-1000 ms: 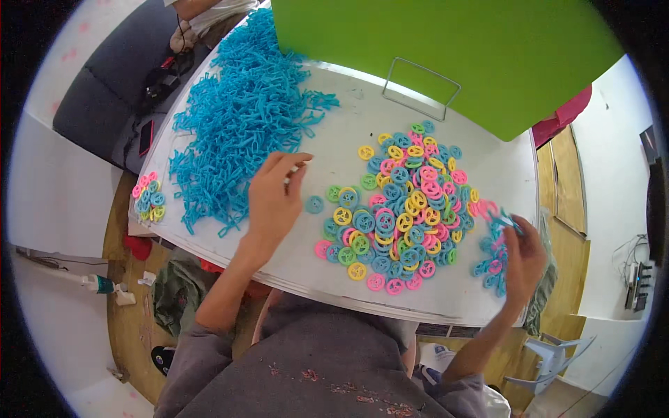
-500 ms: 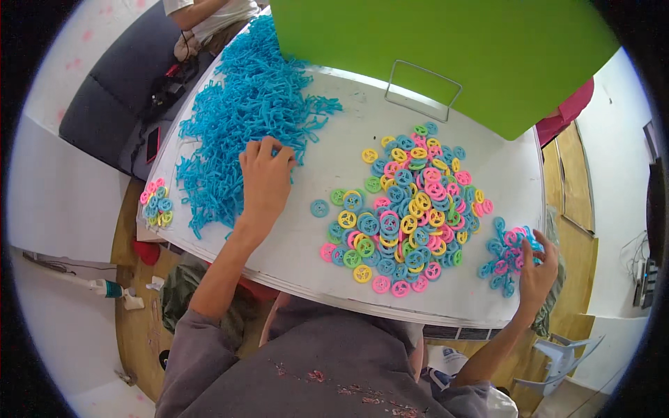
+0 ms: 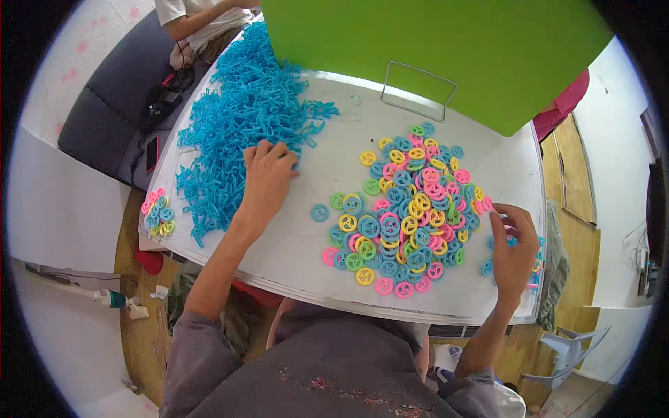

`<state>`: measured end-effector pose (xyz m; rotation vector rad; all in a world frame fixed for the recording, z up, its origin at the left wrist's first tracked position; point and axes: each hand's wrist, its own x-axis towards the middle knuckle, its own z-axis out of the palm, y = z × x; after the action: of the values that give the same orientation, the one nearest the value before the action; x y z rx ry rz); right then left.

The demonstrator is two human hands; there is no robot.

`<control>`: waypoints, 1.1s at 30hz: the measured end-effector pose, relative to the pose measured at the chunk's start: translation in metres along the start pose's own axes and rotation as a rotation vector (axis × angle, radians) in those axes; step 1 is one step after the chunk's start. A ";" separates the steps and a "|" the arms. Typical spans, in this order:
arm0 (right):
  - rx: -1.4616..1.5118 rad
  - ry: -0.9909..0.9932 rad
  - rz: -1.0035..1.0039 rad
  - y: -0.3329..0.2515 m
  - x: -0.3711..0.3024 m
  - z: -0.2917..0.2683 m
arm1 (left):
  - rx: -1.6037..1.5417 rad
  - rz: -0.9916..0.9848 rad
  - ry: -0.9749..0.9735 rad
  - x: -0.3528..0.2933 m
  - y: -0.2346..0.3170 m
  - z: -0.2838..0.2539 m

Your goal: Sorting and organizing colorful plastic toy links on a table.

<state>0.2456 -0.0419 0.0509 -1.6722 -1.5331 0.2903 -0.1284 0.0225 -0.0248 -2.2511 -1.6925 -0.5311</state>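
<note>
The small round plastic wheels are thin-rimmed and spoked, in pink, yellow, light blue and green, heaped loosely on the right half of the white table. The slim bright-blue plastic clips look narrow and angular, tangled together in a long heap down the table's left side. Both heaps are too dense to count piece by piece. One light-blue wheel lies by itself left of the wheel heap, and three pink wheels sit in a row along its near edge. One small multicoloured wheel cluster lies at the table's left edge, and one group of blue pieces with wheels is partly hidden by the right hand. There is one upright green panel at the far side, with one thin metal wire frame in front of it. The left hand is palm down, fingers curled and only a narrow way open, at the inner edge of the clips; whether it grips one cannot be told. The right hand is half curled, thumb and forefinger close together beside pink wheels at the heap's right edge; whether they pinch one cannot be told
</note>
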 end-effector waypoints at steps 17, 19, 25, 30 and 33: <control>0.270 -0.264 -0.344 -0.040 0.002 0.063 | -1.057 -0.543 0.410 0.030 0.039 -0.030; 0.306 -0.296 -0.350 -0.048 -0.001 0.073 | -1.182 -0.572 0.319 0.028 0.060 -0.034; 0.411 -0.453 -0.418 -0.056 0.000 0.102 | -1.409 -0.572 0.197 0.022 0.095 -0.039; 0.398 -0.345 -0.456 -0.047 -0.002 0.109 | -1.386 -0.545 -0.022 0.027 0.106 -0.038; 0.497 -0.278 -0.234 -0.047 0.001 0.107 | -1.283 -0.548 -0.158 0.032 0.100 -0.044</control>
<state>0.1416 -0.0008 0.0168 -1.0859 -1.6693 0.7361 -0.0296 0.0036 0.0290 -2.4505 -2.4648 -2.0985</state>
